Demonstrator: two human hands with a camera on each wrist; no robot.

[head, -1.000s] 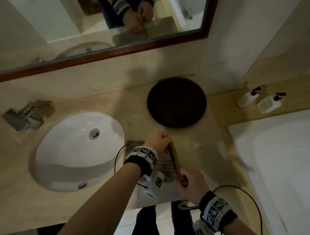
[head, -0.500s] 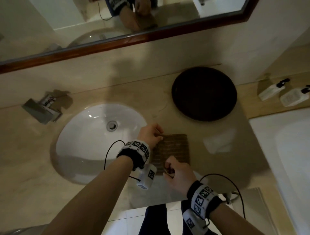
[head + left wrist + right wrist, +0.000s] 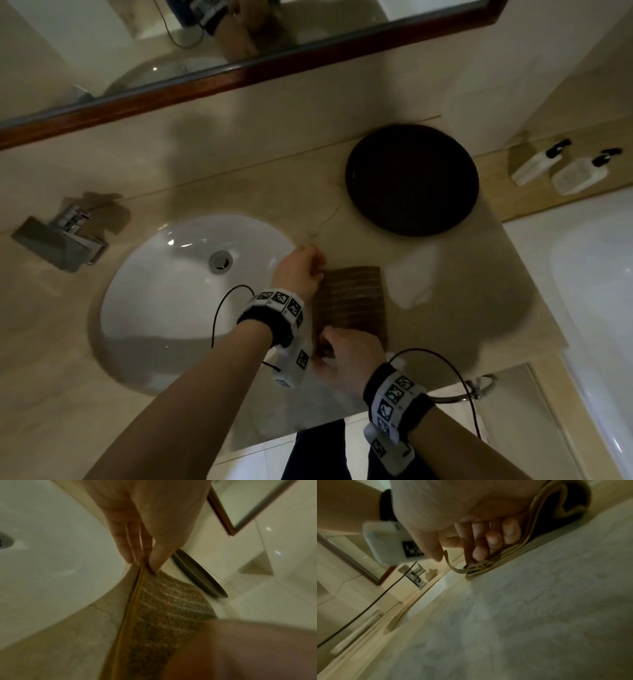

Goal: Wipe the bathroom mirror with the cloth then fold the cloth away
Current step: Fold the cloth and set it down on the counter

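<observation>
A brown ribbed cloth [image 3: 352, 301] lies folded flat on the beige counter [image 3: 462, 308], just right of the sink. My left hand [image 3: 301, 270] pinches its far left corner between thumb and fingers; the left wrist view shows the pinch on the cloth [image 3: 164, 608] edge. My right hand [image 3: 346, 356] grips the near left corner, fingers curled over the layered cloth [image 3: 513, 555] edge. The wood-framed mirror [image 3: 239, 41] runs along the wall above the counter.
A white oval sink [image 3: 171, 301] is set in the counter at left, with a chrome tap [image 3: 61, 236] behind it. A dark round tray [image 3: 411, 178] sits at the back right. Two white pump bottles [image 3: 561, 168] stand on a ledge beside the white bathtub [image 3: 589, 291].
The cloth stood up on edge between both hands a second ago; it has since been laid over flat into a smaller square. Both hands still hold its left corners.
</observation>
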